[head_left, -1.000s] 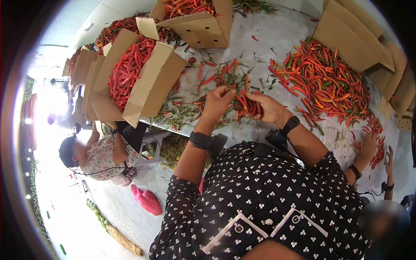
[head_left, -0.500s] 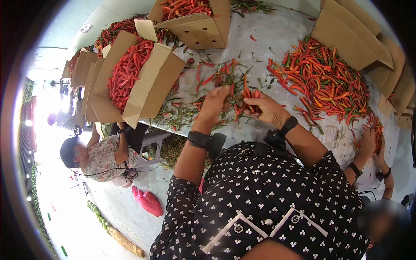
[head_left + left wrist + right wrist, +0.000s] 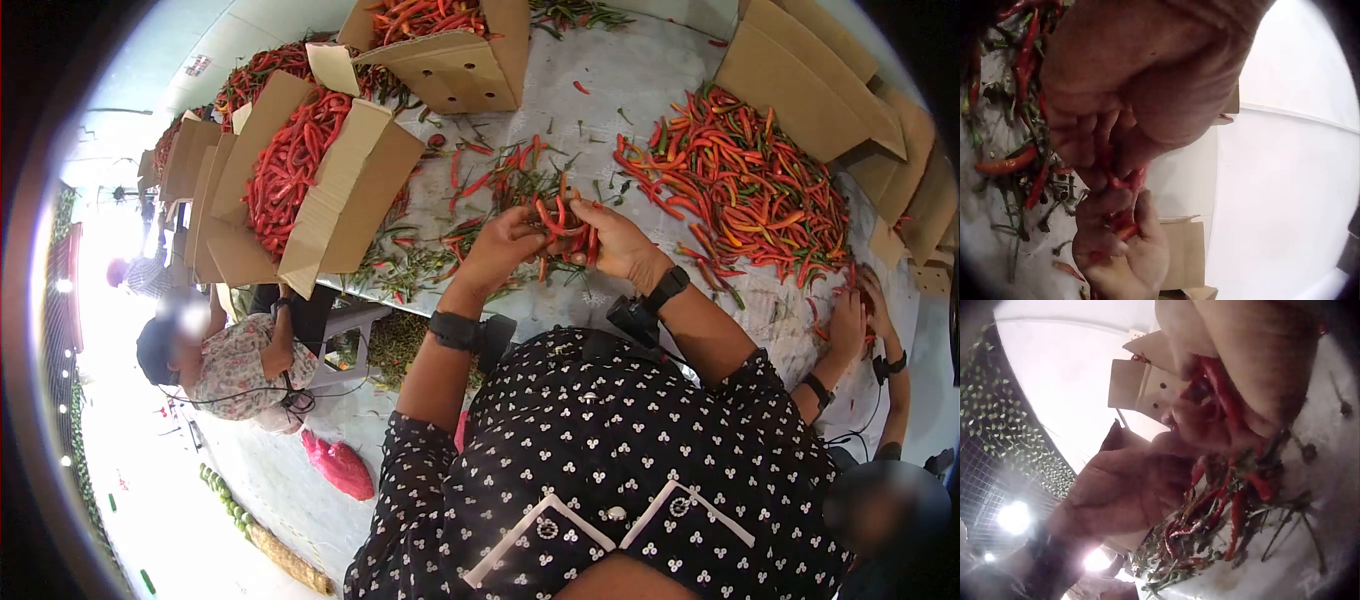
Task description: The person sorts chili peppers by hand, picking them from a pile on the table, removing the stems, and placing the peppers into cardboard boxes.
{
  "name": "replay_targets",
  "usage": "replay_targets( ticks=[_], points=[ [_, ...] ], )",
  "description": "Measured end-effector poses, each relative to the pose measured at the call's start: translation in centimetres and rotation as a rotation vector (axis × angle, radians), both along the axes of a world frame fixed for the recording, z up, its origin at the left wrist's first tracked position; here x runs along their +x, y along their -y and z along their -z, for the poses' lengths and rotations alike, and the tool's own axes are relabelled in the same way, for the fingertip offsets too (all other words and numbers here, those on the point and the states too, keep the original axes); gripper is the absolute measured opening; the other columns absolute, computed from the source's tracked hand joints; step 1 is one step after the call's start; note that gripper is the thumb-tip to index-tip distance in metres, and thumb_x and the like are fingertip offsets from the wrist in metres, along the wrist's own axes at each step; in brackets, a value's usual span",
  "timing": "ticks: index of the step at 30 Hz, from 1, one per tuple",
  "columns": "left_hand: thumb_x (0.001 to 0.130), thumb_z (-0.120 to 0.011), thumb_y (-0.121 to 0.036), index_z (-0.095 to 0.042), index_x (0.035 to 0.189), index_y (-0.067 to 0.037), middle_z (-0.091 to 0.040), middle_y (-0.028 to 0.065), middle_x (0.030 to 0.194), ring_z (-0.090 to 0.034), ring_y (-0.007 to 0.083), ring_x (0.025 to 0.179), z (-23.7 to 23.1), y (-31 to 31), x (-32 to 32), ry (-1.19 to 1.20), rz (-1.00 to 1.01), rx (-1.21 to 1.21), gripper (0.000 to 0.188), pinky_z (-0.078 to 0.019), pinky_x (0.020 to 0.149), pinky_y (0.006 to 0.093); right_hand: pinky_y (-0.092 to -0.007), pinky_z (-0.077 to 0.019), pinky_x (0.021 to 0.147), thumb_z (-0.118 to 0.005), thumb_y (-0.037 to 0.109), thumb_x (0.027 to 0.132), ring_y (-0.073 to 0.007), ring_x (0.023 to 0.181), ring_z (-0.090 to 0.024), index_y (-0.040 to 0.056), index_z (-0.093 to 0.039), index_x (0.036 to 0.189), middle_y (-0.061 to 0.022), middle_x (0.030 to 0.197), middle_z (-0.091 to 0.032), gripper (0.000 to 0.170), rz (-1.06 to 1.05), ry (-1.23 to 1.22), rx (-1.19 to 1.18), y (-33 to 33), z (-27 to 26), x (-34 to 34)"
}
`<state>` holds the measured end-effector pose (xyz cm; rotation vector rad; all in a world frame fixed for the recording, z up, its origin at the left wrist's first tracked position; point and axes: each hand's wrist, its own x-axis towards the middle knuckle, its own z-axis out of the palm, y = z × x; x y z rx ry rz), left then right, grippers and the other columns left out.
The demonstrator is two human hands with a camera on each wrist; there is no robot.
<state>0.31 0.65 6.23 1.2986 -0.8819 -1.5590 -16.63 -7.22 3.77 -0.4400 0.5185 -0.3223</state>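
In the head view my left hand (image 3: 500,250) and right hand (image 3: 625,243) meet over the table's front part. The right hand grips a small bunch of red chillies (image 3: 592,243) in its curled fingers. A curved red chilli (image 3: 548,215) shows between the two hands, and the left wrist view has my left fingertips pinching a red chilli (image 3: 1138,178) right at the right hand's thumb. More chillies (image 3: 1225,394) show in the right palm in the right wrist view. Beneath the hands lie loose red chillies and green stems (image 3: 525,185).
A large chilli heap (image 3: 750,190) lies to the right, near folded cardboard (image 3: 815,80). Open boxes of red chillies, one near (image 3: 360,190) and one farther back (image 3: 470,75), stand left and behind. Another person's hands (image 3: 850,325) work at the right; someone sits at the left (image 3: 240,365).
My left hand was apart from the right hand half a second ago; its fingers have come back to the bunch. The other person's hands at the right have drawn together at the heap's edge.
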Motion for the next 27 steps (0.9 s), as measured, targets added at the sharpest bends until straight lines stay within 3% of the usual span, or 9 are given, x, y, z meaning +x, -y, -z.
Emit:
replay_targets(
  ticks=[3, 5, 10, 15, 17, 22, 24, 25, 27],
  points=[
    [0.077, -0.053, -0.003, -0.045, 0.111, 0.005, -0.06, 0.011, 0.093, -0.058, 0.0139, 0.079, -0.4, 0.0, 0.0, 0.074, -0.01, 0.002, 0.036, -0.0456, 0.068, 0.0244, -0.0244, -0.044, 0.05, -0.041, 0.033, 0.09, -0.0168, 0.072, -0.063, 0.0128, -0.051, 0.109, -0.0037, 0.092, -0.062, 0.03, 0.025, -0.055, -0.023, -0.2, -0.1, 0.1],
    [0.079, -0.054, -0.009, -0.05, 0.107, -0.001, -0.061, 0.0039, 0.086, -0.056, 0.0084, 0.073, 0.3, 0.0, 0.3, 0.157, -0.007, 0.0, 0.029, -0.0414, 0.06, 0.0206, -0.0247, -0.045, 0.051, -0.042, 0.031, 0.09, -0.0171, 0.072, -0.063, 0.0124, -0.051, 0.109, -0.0039, 0.092, -0.061, 0.028, 0.032, -0.044, -0.017, -0.3, -0.4, 0.2],
    [0.077, -0.055, -0.007, -0.051, 0.101, 0.002, -0.061, 0.0058, 0.08, -0.056, 0.0089, 0.07, -0.5, 0.1, 0.1, 0.275, -0.002, 0.013, 0.025, -0.0436, 0.059, 0.0218, -0.0228, -0.0452, 0.051, -0.046, 0.03, 0.088, -0.0148, 0.072, -0.062, 0.0123, -0.052, 0.109, -0.0018, 0.099, -0.06, 0.029, -0.003, -0.005, -0.065, -0.3, -0.7, -0.1],
    [0.075, -0.056, -0.004, -0.051, 0.098, 0.004, -0.06, 0.0077, 0.079, -0.057, 0.0104, 0.069, -0.6, 0.3, -0.7, 0.363, -0.058, -0.049, 0.024, -0.0459, 0.06, 0.0239, -0.0244, -0.0469, 0.051, -0.051, 0.024, 0.086, -0.0124, 0.066, -0.061, 0.0103, -0.057, 0.098, -0.0024, 0.084, -0.062, 0.02, 0.024, -0.051, -0.044, 0.1, -0.2, 0.0],
    [0.075, -0.056, -0.003, -0.051, 0.099, 0.004, -0.061, 0.0067, 0.08, -0.057, 0.0103, 0.068, -0.2, 0.3, -1.2, 0.359, -0.205, -0.161, 0.025, -0.0457, 0.06, 0.0236, -0.0249, -0.0472, 0.051, -0.052, 0.024, 0.085, -0.0118, 0.064, -0.06, 0.0102, -0.057, 0.095, -0.0021, 0.081, -0.062, 0.018, 0.027, -0.081, -0.047, 0.1, -0.3, -0.1],
    [0.078, -0.055, -0.006, -0.054, 0.1, 0.003, -0.06, 0.004, 0.081, -0.055, 0.0083, 0.071, -0.2, 0.3, -0.8, 0.323, -0.073, -0.156, 0.023, -0.0452, 0.062, 0.0218, -0.0261, -0.0477, 0.052, -0.054, 0.023, 0.084, -0.0122, 0.061, -0.059, 0.0094, -0.057, 0.091, -0.002, 0.077, -0.061, 0.016, -0.019, -0.069, -0.067, 0.2, -0.1, -0.3],
    [0.081, -0.056, -0.008, -0.056, 0.099, 0.002, -0.06, 0.0025, 0.082, -0.054, 0.0068, 0.074, -0.4, 0.3, -0.6, 0.376, -0.047, -0.137, 0.021, -0.0448, 0.064, 0.0204, -0.0204, -0.0388, 0.044, -0.05, 0.029, 0.086, -0.0101, 0.063, -0.058, 0.0083, -0.056, 0.098, -0.0018, 0.081, -0.061, 0.025, 0.052, -0.065, -0.005, 0.1, 0.1, -0.2],
    [0.081, -0.056, -0.01, -0.057, 0.097, 0.002, -0.06, 0.0021, 0.08, -0.053, 0.0064, 0.071, -0.8, 0.3, -0.5, 0.381, -0.07, -0.108, 0.02, -0.0443, 0.062, 0.0199, -0.0204, -0.0388, 0.044, -0.05, 0.029, 0.086, -0.0101, 0.063, -0.058, 0.0083, -0.056, 0.098, -0.0018, 0.081, -0.061, 0.025, 0.052, -0.066, -0.003, 0.1, 0.1, -0.2],
    [0.082, -0.056, -0.011, -0.058, 0.095, 0.002, -0.059, 0.0016, 0.078, -0.053, 0.0059, 0.069, -1.0, 0.3, -0.4, 0.387, -0.093, -0.08, 0.019, -0.0438, 0.06, 0.0194, -0.0279, -0.0471, 0.051, -0.053, 0.026, 0.085, -0.0151, 0.059, -0.058, 0.0087, -0.056, 0.091, -0.0023, 0.078, -0.059, 0.018, 0.122, -0.11, 0.073, 0.3, 0.0, -0.3]
  ],
)
